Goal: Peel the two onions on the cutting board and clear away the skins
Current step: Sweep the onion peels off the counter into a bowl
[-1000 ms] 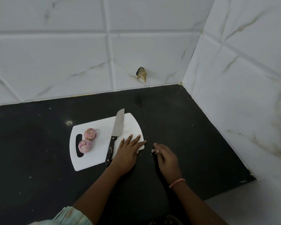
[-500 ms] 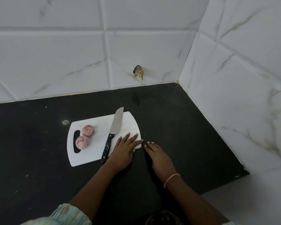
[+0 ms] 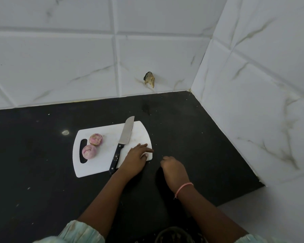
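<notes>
Both hands sit low in the middle of the frame, apart from each other. The left hand (image 3: 135, 159) lies flat on the lower right corner of the cutting board (image 3: 102, 165), fingers straight and spread toward the right, pressing the smooth white plastic. The right hand (image 3: 174, 168) rests on the counter (image 3: 191, 128) just right of the board, knuckles up and fingers curled under; whether it pinches anything cannot be told from this angle. A thin pink band (image 3: 183, 187) circles that wrist, and pale green sleeves show at the bottom edge.

The board is a rounded rectangle with an oval handle slot at its left end, lying slightly tilted on the matte black counter, which is dotted with pale flecks and crumbs. Two small round onions, the upper onion (image 3: 95, 139) and the lower onion (image 3: 89, 151), lie just beside each other next to the slot, left of centre in the frame. Their surfaces look smooth and pinkish purple with paler patches.

A knife (image 3: 122, 144) lies diagonally across the board's middle, its broad grey metal blade pointing to the upper right past the board's edge, its black riveted handle toward the bottom, just beside the left hand.

Glossy white wall tiles (image 3: 60, 58) with faint grey veining fill the upper frame and right side. A ragged brownish chip (image 3: 149, 79) breaks one tile above the counter.
</notes>
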### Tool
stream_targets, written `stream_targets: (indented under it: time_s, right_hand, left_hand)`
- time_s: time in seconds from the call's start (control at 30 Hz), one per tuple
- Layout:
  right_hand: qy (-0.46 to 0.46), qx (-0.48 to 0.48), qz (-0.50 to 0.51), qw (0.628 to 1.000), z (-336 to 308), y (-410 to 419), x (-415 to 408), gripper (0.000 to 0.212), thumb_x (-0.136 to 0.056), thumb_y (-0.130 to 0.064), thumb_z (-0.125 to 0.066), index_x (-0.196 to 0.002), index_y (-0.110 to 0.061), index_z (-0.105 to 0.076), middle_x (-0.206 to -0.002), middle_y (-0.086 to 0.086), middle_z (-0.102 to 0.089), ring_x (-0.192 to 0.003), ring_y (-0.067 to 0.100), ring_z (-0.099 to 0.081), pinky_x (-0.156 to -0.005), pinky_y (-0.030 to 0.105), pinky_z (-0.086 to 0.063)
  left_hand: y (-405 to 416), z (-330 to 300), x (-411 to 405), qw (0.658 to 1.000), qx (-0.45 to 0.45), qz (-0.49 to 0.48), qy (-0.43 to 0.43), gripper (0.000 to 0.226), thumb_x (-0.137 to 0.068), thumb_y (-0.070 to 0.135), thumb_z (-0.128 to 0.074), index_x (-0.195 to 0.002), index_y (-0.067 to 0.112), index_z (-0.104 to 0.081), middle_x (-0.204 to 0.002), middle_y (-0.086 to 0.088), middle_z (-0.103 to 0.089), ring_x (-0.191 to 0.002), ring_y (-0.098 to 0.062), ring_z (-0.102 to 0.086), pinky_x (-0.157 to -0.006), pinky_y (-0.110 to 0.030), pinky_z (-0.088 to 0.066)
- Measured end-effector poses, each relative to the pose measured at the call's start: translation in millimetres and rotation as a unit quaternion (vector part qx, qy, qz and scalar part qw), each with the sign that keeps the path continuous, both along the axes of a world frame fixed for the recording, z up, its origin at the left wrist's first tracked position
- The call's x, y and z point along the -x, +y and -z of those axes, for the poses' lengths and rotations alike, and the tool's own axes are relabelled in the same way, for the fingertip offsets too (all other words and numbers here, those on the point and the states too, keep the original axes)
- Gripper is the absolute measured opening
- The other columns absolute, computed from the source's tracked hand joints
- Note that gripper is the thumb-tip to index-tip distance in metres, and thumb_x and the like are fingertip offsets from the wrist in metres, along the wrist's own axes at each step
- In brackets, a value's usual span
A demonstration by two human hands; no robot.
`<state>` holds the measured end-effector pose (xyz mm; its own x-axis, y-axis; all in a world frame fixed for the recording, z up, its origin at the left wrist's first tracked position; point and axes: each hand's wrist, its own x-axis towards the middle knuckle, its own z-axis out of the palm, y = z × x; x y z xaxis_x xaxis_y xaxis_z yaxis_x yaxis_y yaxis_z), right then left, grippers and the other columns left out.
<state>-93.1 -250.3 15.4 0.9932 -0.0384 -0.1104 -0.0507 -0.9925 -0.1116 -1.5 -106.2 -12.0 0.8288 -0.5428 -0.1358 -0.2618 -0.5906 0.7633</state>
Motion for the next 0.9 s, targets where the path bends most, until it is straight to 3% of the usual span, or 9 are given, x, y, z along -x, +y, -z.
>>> stream_targets:
  time_s: [0.1,0.23,0.3,0.37,0.47,0.53,0.63,0.8,0.9]
  right_hand:
    - [-0.008,0.001,-0.005,1.000,1,-1,11,0.015,-0.094,-0.010,-0.048,-0.100,-0.008,-0.062,-0.110,0.008,-0.056,-0.099,0.023,-0.055,-0.082,0.032,-0.045]
    - [-0.045,-0.015,-0.006,0.999,5,-3,26,0.013,-0.090,-0.008,-0.052,-0.087,-0.007,-0.065,-0.096,0.010,-0.061,-0.088,0.026,-0.059,-0.072,0.033,-0.045]
    - [-0.061,-0.095,0.060,0.992,4,-6,28,0.013,-0.087,-0.008,-0.058,-0.083,-0.006,-0.070,-0.090,0.010,-0.067,-0.085,0.025,-0.063,-0.074,0.030,-0.046]
    - [-0.078,-0.291,0.194,0.933,-12,-6,25,0.010,-0.079,-0.002,-0.068,-0.081,-0.005,-0.077,-0.083,0.008,-0.074,-0.080,0.021,-0.069,-0.076,0.025,-0.052]
    - [-0.054,-0.583,0.284,0.759,-46,-1,29,0.015,-0.076,0.010,-0.070,-0.086,0.000,-0.076,-0.082,0.014,-0.075,-0.082,0.024,-0.072,-0.072,0.023,-0.058]
    - [-0.059,-0.570,0.227,0.787,-63,7,32,0.017,-0.078,0.011,-0.068,-0.087,-0.001,-0.076,-0.084,0.011,-0.076,-0.083,0.020,-0.073,-0.076,0.022,-0.057]
    - [-0.076,-0.386,0.152,0.907,-75,19,37,0.026,-0.085,0.006,-0.059,-0.096,-0.009,-0.077,-0.092,0.003,-0.075,-0.084,0.008,-0.070,-0.077,0.010,-0.051]
    - [-0.162,-0.293,0.123,0.934,-74,19,52,0.017,-0.081,0.003,-0.064,-0.086,-0.007,-0.076,-0.087,0.006,-0.073,-0.083,0.017,-0.068,-0.080,0.032,-0.055]
    - [-0.217,-0.243,0.108,0.939,-63,13,67,0.017,-0.078,0.000,-0.067,-0.081,-0.014,-0.076,-0.082,-0.002,-0.070,-0.082,0.012,-0.060,-0.074,0.031,-0.053]
  left_hand:
    - [-1,-10,14,0.994,0.084,-0.063,0.038,0.034,-0.102,0.007,-0.045,-0.125,0.022,-0.064,-0.137,0.008,-0.054,-0.123,-0.001,-0.046,-0.095,-0.001,-0.027]
    - [-9,-22,34,0.962,0.174,-0.157,0.137,0.036,-0.101,0.007,-0.042,-0.123,0.025,-0.064,-0.109,0.010,-0.063,-0.083,0.006,-0.055,-0.068,0.001,-0.040]
    - [-17,-27,46,0.908,0.262,-0.190,0.265,0.033,-0.102,0.004,-0.040,-0.118,0.022,-0.064,-0.112,0.005,-0.065,-0.092,0.004,-0.060,-0.075,-0.004,-0.045]
    - [-23,-29,56,0.854,0.318,-0.200,0.359,0.030,-0.104,0.006,-0.039,-0.120,0.014,-0.063,-0.122,-0.004,-0.064,-0.113,-0.012,-0.061,-0.098,-0.021,-0.046]
    - [-31,-31,68,0.784,0.370,-0.215,0.450,0.035,-0.107,0.023,-0.039,-0.124,0.004,-0.062,-0.125,-0.014,-0.066,-0.116,-0.022,-0.062,-0.107,-0.036,-0.044]
    - [-35,-32,70,0.705,0.417,-0.230,0.525,0.044,-0.107,0.032,-0.038,-0.122,-0.001,-0.063,-0.120,-0.018,-0.068,-0.105,-0.023,-0.067,-0.098,-0.036,-0.052]
    - [-35,-34,74,0.616,0.463,-0.222,0.597,0.051,-0.106,0.035,-0.038,-0.128,-0.005,-0.059,-0.120,-0.018,-0.064,-0.103,-0.022,-0.065,-0.087,-0.035,-0.058]
    - [-37,-37,89,0.586,0.494,-0.181,0.616,0.047,-0.105,0.027,-0.035,-0.107,-0.007,-0.067,-0.100,-0.021,-0.072,-0.088,-0.026,-0.073,-0.080,-0.036,-0.059]
    - [-41,-39,101,0.567,0.502,-0.173,0.629,0.050,-0.105,0.025,-0.034,-0.101,-0.010,-0.071,-0.097,-0.021,-0.073,-0.080,-0.025,-0.075,-0.066,-0.033,-0.062]
